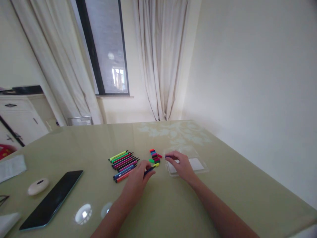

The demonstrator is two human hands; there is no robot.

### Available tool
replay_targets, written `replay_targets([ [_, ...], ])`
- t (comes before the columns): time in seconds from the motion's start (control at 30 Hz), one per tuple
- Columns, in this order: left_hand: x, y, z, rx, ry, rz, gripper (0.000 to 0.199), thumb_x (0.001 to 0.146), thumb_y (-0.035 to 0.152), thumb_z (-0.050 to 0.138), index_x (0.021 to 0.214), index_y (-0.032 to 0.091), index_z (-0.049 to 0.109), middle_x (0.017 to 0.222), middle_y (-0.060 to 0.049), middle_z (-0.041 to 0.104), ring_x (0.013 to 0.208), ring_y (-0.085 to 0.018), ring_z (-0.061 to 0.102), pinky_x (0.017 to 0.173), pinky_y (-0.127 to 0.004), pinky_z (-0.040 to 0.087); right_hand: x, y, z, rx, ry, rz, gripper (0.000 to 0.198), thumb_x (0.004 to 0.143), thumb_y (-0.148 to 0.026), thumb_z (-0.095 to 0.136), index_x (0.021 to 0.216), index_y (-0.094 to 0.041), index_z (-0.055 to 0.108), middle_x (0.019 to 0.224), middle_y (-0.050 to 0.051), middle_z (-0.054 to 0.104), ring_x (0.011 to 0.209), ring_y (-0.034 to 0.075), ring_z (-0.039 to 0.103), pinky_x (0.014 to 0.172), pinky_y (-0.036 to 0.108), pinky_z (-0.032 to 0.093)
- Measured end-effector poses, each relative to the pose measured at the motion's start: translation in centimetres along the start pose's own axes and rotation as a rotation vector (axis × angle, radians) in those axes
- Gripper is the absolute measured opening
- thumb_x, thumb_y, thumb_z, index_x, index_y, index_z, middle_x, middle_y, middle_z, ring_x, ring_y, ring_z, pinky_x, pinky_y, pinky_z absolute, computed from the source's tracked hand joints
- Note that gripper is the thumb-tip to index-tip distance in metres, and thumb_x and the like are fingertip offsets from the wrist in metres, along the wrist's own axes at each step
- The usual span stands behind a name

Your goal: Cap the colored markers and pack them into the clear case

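Note:
My left hand [137,178] is closed around a dark marker [149,170], its bare tip pointing right. My right hand [182,164] pinches a small dark blue cap [168,156], held apart from that marker. Left of my hands, several uncapped markers [123,162] lie side by side in a row, with their tips to the right; my left hand covers part of the nearest ones. Between my hands is a small group of coloured caps [154,154], with a yellow cap [156,164] closest to me. Under my right hand lies an open clear plastic case [204,168] with a white insert [196,164].
To the left on the glossy table [158,211] lie a dark tablet [53,198], a white rounded object [38,186] and a folded white cloth or paper [12,168]. A wall [260,99] runs along the table's right edge. Curtains [163,59] hang beyond the far edge.

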State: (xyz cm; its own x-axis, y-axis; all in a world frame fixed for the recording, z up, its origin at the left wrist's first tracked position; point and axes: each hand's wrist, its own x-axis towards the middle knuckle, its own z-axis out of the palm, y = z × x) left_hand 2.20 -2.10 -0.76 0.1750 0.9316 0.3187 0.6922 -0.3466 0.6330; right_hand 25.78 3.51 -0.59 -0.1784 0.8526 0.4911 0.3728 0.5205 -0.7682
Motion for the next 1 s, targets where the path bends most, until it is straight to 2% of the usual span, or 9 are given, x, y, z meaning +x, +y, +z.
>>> replay_targets([
  [0.1,-0.3,-0.3,0.4,-0.126,0.067,0.024,0.018,0.096,0.039,0.057,0.104,0.024,0.063,0.097,-0.004,0.072,0.086,-0.021,0.068,0.078,-0.033,0.054,-0.1,0.0,0.3,0.135,-0.069,0.051,0.024,0.088,-0.043,0.074,0.099,-0.022,0.078,0.092,0.005,0.079,0.084,0.021,0.073,0.081,0.034,0.058],
  [0.2,-0.3,-0.5,0.2,-0.176,0.110,0.001,0.023,0.094,0.042,0.060,0.108,0.025,0.067,0.099,-0.004,0.075,0.087,-0.022,0.069,0.080,-0.035,0.057,-0.1,-0.9,0.6,0.229,-0.169,0.040,0.023,0.087,-0.043,0.075,0.101,-0.025,0.080,0.095,0.004,0.079,0.088,0.022,0.074,0.083,0.034,0.058],
  [0.3,-0.4,-0.5,0.0,-0.176,0.148,-0.019,0.025,0.091,0.045,0.065,0.104,0.025,0.070,0.099,-0.004,0.076,0.087,-0.022,0.070,0.080,-0.035,0.057,-0.3,-1.7,0.5,0.259,-0.183,0.025,0.021,0.086,-0.042,0.077,0.101,-0.027,0.081,0.095,0.003,0.079,0.089,0.021,0.073,0.085,0.033,0.057],
  [0.43,-0.5,-0.4,-0.2,-0.187,0.126,-0.006,0.023,0.090,0.045,0.066,0.097,0.024,0.071,0.092,-0.003,0.076,0.084,-0.021,0.070,0.078,-0.033,0.057,-0.4,-2.1,0.3,0.277,-0.178,0.030,0.019,0.086,-0.041,0.078,0.099,-0.028,0.082,0.094,0.003,0.079,0.087,0.020,0.073,0.083,0.031,0.057],
  [0.7,-0.8,-0.1,-0.1,-0.178,0.098,0.009,0.021,0.091,0.043,0.069,0.099,0.025,0.072,0.093,-0.002,0.076,0.084,-0.020,0.070,0.078,-0.031,0.056,-0.7,-2.4,0.5,0.254,-0.243,0.005,0.018,0.088,-0.042,0.077,0.099,-0.029,0.081,0.097,0.003,0.080,0.091,0.021,0.073,0.087,0.034,0.056],
  [0.87,-1.0,0.4,0.1,-0.155,0.126,0.100,0.016,0.092,0.041,0.070,0.096,0.026,0.076,0.092,-0.001,0.077,0.084,-0.019,0.071,0.077,-0.028,0.054,-1.1,-2.3,0.9,0.272,-0.283,-0.008,0.018,0.087,-0.039,0.080,0.101,-0.029,0.082,0.097,0.003,0.080,0.090,0.021,0.074,0.085,0.032,0.057],
  [1.0,-1.1,0.7,0.0,-0.160,0.134,0.102,0.021,0.093,0.045,0.070,0.092,0.025,0.076,0.087,-0.001,0.077,0.080,-0.019,0.071,0.073,-0.027,0.053,-1.3,-2.6,0.9,0.244,-0.297,0.004,0.019,0.087,-0.041,0.079,0.103,-0.030,0.083,0.095,0.002,0.081,0.089,0.021,0.074,0.085,0.033,0.056],
])
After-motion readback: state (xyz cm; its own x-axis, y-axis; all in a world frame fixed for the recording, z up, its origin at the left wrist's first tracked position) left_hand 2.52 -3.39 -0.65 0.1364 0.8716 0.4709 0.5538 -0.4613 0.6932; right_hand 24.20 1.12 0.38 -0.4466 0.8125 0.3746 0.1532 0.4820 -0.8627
